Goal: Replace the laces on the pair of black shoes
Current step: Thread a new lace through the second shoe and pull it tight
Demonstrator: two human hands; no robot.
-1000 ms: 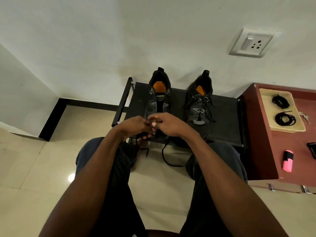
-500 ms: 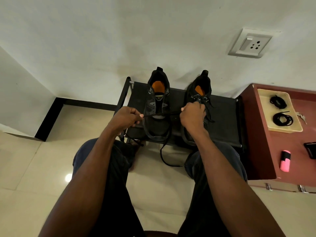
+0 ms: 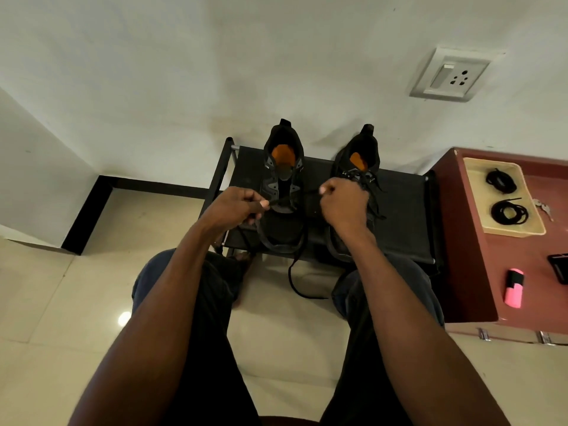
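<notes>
A pale wall with a switch-and-socket plate [image 3: 450,75] at 1 o'clock backs a low black rack [image 3: 402,210] on a cream tiled floor, where a seated person works on a pair of black shoes. A second ago both hands met over the toe of the left shoe [image 3: 283,192]; now they are drawn apart, the left hand [image 3: 236,207] at 9 o'clock of that shoe pinching one end of a black lace [image 3: 287,199] between curled fingers, the right hand [image 3: 344,199] at 3 o'clock closed in a fist around the other end, the lace stretched across the lowest eyelets. The rest of this shoe's eyelets stand bare, so the pull likely evens the two ends after a first pass, with most of the lacing on this shoe yet to do. A loose tail of lace [image 3: 295,281] hangs off the rack's front edge toward 6 o'clock. The right shoe [image 3: 361,161], partly hidden behind the right hand, is laced; whether with old or new cord cannot be told. At 3 o'clock a reddish cabinet [image 3: 461,256] carries a beige tray [image 3: 507,230] with two coiled black laces [image 3: 508,210], keys [image 3: 544,207] just beside it, and a pink object [image 3: 514,289] nearer the person. The person's knees crowd the rack's front, and the hanging tail could snag there.
</notes>
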